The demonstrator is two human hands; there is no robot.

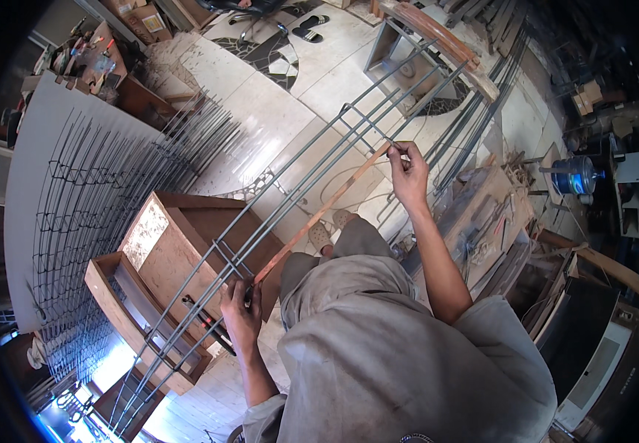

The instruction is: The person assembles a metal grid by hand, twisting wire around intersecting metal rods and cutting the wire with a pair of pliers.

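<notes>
A long cage of steel reinforcing bars [301, 184] runs diagonally in front of me, with square wire stirrups [364, 122] around the bars at intervals. A thin, reddish-brown wooden strip [327, 207] stretches between my hands along the cage's near side. Its upper end is pinched between the thumb and fingers of my right hand [409, 173], beside a stirrup. At the lower end, my left hand [242, 310] is closed around the strip, close against the bars. Near that hand, a tool with red and black handles [209, 321] lies by the cage, partly hidden by bars.
A brown wooden cabinet [179, 229] stands under the cage's lower part; a wooden stool [438, 44] is under its far end. Many tied bar cages [76, 199] lean at the left. A cluttered workbench [482, 214] and a blue water jug [576, 177] are at the right.
</notes>
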